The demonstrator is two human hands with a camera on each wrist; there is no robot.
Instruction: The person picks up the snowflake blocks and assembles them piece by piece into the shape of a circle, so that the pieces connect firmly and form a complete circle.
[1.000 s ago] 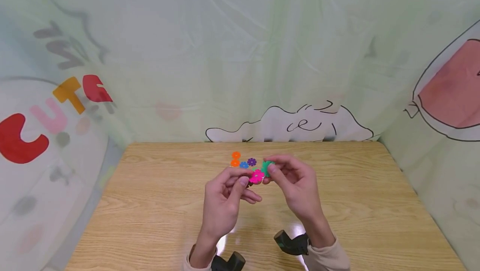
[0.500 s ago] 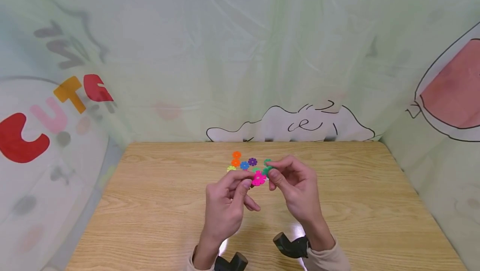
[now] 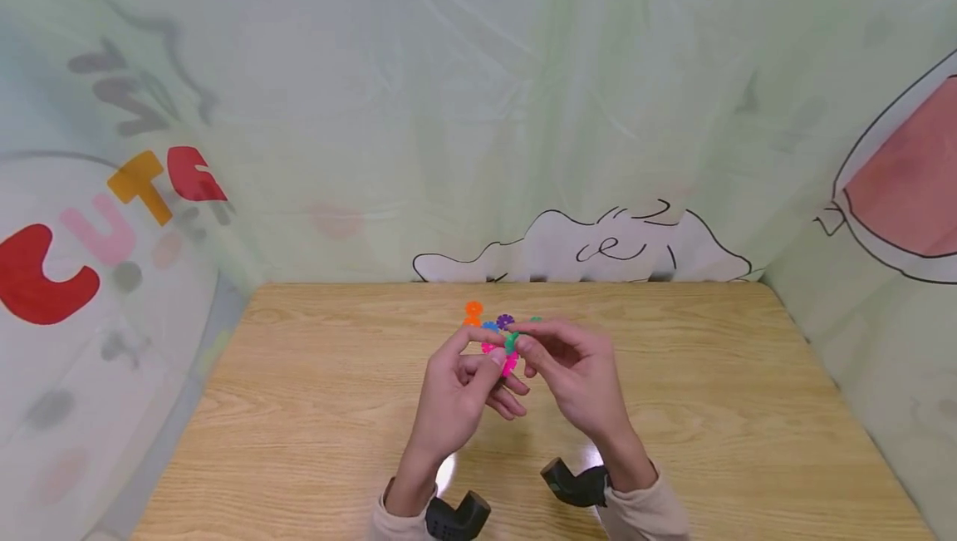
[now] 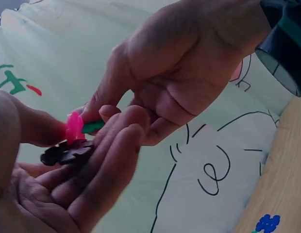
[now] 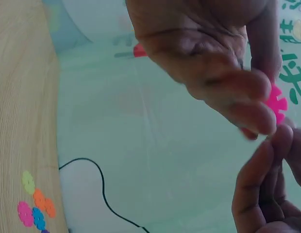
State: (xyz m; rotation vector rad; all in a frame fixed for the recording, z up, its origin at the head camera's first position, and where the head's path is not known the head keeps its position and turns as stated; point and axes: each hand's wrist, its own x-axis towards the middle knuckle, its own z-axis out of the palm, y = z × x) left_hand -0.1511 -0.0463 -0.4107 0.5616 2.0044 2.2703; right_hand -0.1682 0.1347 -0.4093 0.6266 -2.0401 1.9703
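Close together over the table, my two hands meet at several flower-shaped plastic snowflake discs. My left hand (image 3: 458, 391) pinches a pink disc (image 4: 74, 127) between thumb and index finger, its other fingers stretched out beneath. A dark disc (image 4: 67, 153) joins the pink one from below in the left wrist view. Between thumb and fingers, my right hand (image 3: 579, 371) pinches a green disc (image 3: 512, 342), seen nearly edge-on against the pink one. In the right wrist view only part of the pink disc shows past the left fingers; the green one is hidden.
Behind the hands on the wooden table (image 3: 314, 391) lie loose discs: orange (image 3: 473, 308), purple (image 3: 505, 322), blue (image 3: 489, 327), and green (image 3: 536, 320). A yellow disc (image 5: 28, 182) and another pink disc (image 5: 25, 213) show in the right wrist view. A printed curtain (image 3: 478, 109) hangs behind.
Both hands have drawn closer together. The right hand has moved left, and the green disc has turned from face-on to nearly edge-on at the pink disc, which has tilted too.
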